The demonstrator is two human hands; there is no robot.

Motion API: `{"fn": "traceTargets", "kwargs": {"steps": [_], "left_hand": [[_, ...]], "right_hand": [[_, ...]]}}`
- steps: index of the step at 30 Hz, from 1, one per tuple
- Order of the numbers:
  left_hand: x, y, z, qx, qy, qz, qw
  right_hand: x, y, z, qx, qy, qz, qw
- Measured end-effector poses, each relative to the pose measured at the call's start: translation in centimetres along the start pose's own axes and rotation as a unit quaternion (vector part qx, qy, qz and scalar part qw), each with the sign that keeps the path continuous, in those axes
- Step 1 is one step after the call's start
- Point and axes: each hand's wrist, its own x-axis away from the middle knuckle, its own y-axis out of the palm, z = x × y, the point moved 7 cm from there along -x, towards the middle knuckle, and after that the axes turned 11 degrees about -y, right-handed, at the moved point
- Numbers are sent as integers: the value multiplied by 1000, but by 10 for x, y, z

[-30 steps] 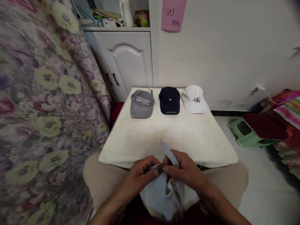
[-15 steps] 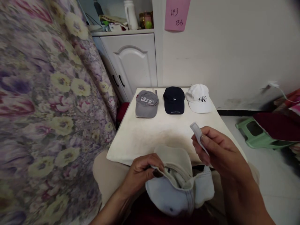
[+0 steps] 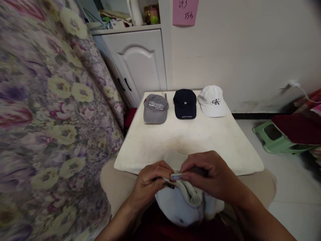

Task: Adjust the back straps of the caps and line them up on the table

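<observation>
A pale blue baseball cap (image 3: 179,207) lies over my lap, its back toward me and its light brim partly covered by my hands. My left hand (image 3: 153,180) pinches the cap's back edge beside a small dark metal buckle (image 3: 169,184). Between the thumb and fingers of my right hand (image 3: 207,174) is the cap's adjusting strap (image 3: 176,176). The strap's free end points left and sits right by the buckle and my left fingertips; whether it touches the buckle I cannot tell.
Along the far side of the cream-covered table (image 3: 150,147) are a grey cap (image 3: 155,108), a navy cap (image 3: 185,103) and a white cap (image 3: 212,101). A floral curtain (image 3: 60,127) hangs at left. On the right floor stands a green stool (image 3: 273,137).
My right hand has come left and inward, bringing the strap end from the cap's right side to the buckle at my left hand. My left hand keeps its grip.
</observation>
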Motion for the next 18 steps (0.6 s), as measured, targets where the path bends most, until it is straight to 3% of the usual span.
{"fn": "traceTargets", "kwargs": {"steps": [6, 12, 18], "left_hand": [[0, 0, -1, -1, 15, -9, 1000], [1, 2, -3, 35, 99, -37, 994], [3, -1, -11, 44, 113, -37, 992]], "right_hand": [[0, 4, 1, 1, 14, -5, 1000], [-2, 6, -3, 6, 3, -6, 1000], [-4, 8, -7, 15, -12, -4, 1000]]}}
